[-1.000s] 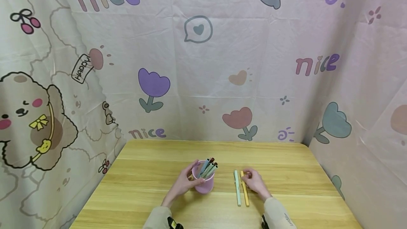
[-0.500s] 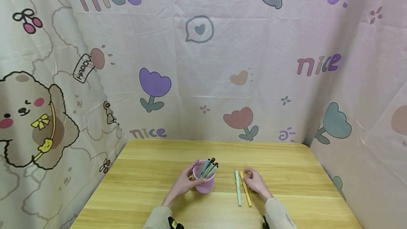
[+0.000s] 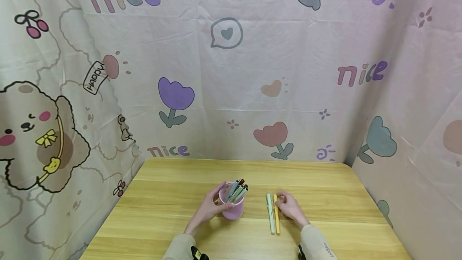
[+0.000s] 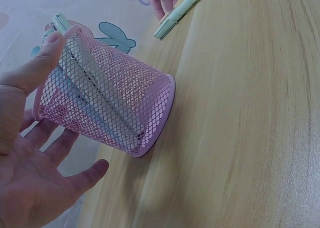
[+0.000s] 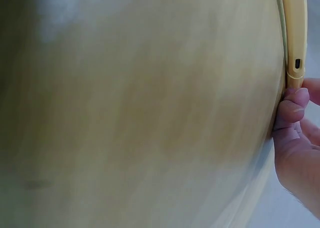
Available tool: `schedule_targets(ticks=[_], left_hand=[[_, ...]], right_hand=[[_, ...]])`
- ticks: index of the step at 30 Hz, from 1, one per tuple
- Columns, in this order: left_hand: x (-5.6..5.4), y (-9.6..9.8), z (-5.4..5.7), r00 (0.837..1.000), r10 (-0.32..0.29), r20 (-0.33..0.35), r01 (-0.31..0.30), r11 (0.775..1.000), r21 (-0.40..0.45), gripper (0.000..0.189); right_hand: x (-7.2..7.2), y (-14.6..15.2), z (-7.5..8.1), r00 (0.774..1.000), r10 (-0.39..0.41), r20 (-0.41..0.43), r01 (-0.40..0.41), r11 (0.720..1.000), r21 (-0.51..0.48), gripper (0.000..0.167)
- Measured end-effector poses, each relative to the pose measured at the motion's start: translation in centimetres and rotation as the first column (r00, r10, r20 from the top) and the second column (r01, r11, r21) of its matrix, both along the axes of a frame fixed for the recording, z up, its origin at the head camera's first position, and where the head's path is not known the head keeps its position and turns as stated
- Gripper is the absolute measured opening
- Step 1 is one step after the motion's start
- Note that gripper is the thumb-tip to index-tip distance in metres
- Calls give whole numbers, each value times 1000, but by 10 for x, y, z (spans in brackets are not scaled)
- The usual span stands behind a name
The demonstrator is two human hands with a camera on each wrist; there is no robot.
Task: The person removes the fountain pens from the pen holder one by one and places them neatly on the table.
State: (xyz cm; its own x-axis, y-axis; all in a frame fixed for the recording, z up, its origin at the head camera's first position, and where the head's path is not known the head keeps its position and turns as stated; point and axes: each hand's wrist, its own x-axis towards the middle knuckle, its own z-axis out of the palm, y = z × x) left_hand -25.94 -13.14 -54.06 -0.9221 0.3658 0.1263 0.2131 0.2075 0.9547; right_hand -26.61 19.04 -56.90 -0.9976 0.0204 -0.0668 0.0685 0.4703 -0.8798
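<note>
A pink mesh pen holder (image 3: 232, 212) stands on the table with several pens (image 3: 237, 191) leaning inside. My left hand (image 3: 209, 208) grips it near the rim, thumb on one side and fingers on the other; the left wrist view shows the mesh wall (image 4: 107, 87) between them. To the right, a mint-green pen (image 3: 270, 214) and a yellow pen (image 3: 277, 222) lie nearly parallel, close together. My right hand (image 3: 290, 207) pinches the yellow pen at its far end. In the right wrist view, finger and thumb tips meet at the yellow pen's end (image 5: 295, 32).
The wooden table (image 3: 173, 187) has its far edge against a printed cloth backdrop (image 3: 231, 71). Cloth also hangs along the left and right sides.
The near end of the yellow pen swung right, then back left, and now lies closer beside the mint-green pen. My left hand and the pen holder have stayed in place.
</note>
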Motion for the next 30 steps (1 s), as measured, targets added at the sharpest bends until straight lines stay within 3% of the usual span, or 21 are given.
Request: schedule_targets(ticks=[30], left_hand=[[1,1,1,1000,8,6,-8,1000,3,89]], right_hand=[[0,-1,2,1000,5,3,-5,1000,-6,43]])
